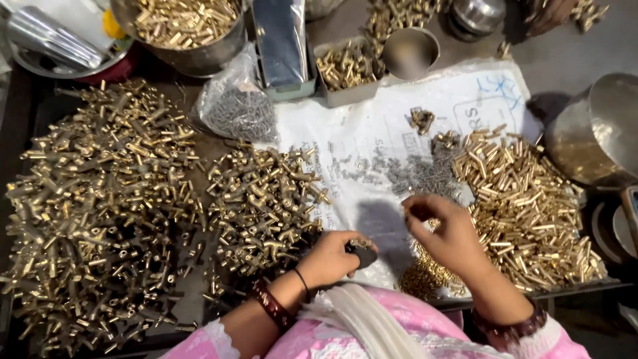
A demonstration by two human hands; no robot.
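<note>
My left hand (334, 256) is closed around a small dark tool or block (364, 253) with a brass piece on it, just right of a heap of T-shaped brass fittings (262, 206). My right hand (444, 234) hovers over the white sack sheet (385, 143), thumb and fingers pinched on something tiny that I cannot make out. It is close to a patch of small grey springs (415, 174) and a pile of short brass tubes (525, 199). A small mound of brass bits (425, 272) lies under my right wrist.
A much larger heap of brass fittings (93, 213) fills the left side. At the back stand a metal bowl of brass parts (186, 30), a clear bag of springs (236, 106), a small tray of brass pieces (345, 70), a steel cup (411, 52) and a steel pan (598, 133). Another person's hand (551, 13) is at the top right.
</note>
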